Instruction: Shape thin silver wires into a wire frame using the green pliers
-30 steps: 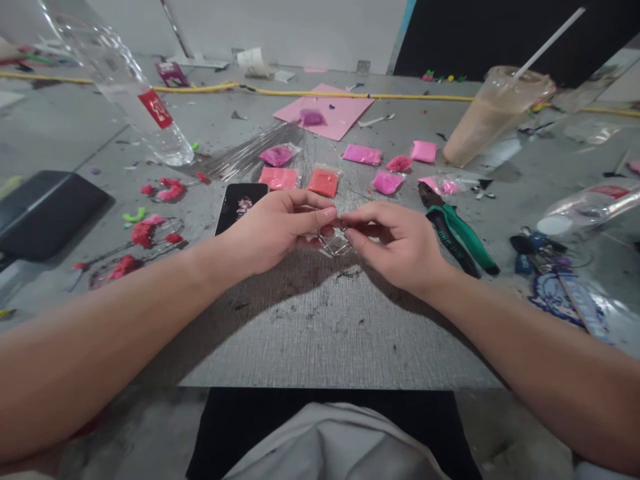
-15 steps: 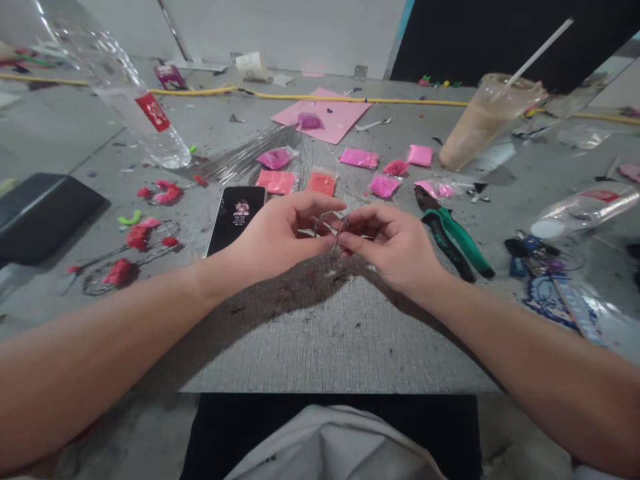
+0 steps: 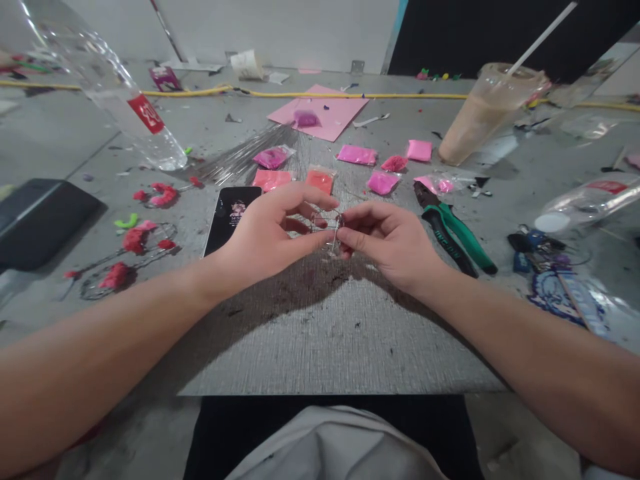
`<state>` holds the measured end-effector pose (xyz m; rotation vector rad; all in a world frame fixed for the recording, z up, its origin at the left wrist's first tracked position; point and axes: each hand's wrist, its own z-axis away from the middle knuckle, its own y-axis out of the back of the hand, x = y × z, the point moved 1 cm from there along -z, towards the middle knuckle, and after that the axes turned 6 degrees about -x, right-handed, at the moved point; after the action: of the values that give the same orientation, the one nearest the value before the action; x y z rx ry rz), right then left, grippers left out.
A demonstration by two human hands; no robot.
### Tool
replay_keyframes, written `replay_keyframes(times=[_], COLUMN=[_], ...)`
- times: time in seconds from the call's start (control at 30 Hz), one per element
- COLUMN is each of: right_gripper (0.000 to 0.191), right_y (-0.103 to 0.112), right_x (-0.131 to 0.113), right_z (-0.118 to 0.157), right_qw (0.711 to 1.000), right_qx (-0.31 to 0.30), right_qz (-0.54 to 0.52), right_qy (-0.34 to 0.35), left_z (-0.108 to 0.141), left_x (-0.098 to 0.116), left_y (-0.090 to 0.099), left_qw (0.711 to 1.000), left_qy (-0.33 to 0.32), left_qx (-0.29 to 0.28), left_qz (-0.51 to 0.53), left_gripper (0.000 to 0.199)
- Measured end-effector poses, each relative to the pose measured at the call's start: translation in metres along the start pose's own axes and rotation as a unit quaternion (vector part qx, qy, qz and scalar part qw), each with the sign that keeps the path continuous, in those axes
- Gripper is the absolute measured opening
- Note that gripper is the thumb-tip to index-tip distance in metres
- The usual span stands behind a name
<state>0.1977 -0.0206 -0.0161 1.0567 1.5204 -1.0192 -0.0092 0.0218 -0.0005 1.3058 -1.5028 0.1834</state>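
Wire frame [image 3: 327, 225], small and thin, is between two hands in the head view, the only view I have. From the left hand [image 3: 275, 223] it lies at three o'clock; from the right hand [image 3: 390, 237], at nine. Both are right by it. The right thumb and finger are pinched on its right end. The left thumb and pointer stand apart around it; I can't tell if they grip. I can't say which way its long side runs.

Green pliers [image 3: 463, 235] lie at three o'clock from the right hand. A phone [image 3: 225, 215] lies at nine from the left hand, partly covered by it. Fingers hide bits of wire, and the rest is too fine to follow. The tall bottle [image 3: 146, 113] is cut off on top.
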Motion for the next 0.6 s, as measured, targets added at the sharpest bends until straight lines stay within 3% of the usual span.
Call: replay_keyframes(times=[0.13, 0.23, 0.3, 0.4, 0.6], right_gripper=[0.036, 0.031, 0.03, 0.033, 0.041], right_y=[0.001, 0.001, 0.002, 0.001, -0.001], right_x=[0.0, 0.002, 0.004, 0.005, 0.002], right_z=[0.0, 0.0, 0.0, 0.001, 0.0], right_qw=[1.0, 1.0, 1.0, 1.0, 1.0], right_qx=[-0.008, -0.022, -0.022, -0.011, -0.012], right_qz=[0.004, 0.004, 0.006, 0.013, 0.026], right_qy=[0.0, -0.003, -0.007, -0.011, 0.009], left_z=[-0.001, -0.001, 0.0, 0.0, 0.0], left_x=[-0.002, -0.002, 0.001, 0.006, 0.006], left_y=[0.004, 0.006, 0.006, 0.006, 0.002], left_qw=[0.98, 0.967, 0.967, 0.978, 0.996], left_qy=[-0.136, -0.168, -0.155, -0.076, 0.057], left_qx=[0.01, 0.012, 0.013, -0.011, -0.029], left_qz=[-0.142, -0.189, -0.204, -0.193, -0.065], left_gripper=[0.013, 0.016, 0.02, 0.022, 0.027])
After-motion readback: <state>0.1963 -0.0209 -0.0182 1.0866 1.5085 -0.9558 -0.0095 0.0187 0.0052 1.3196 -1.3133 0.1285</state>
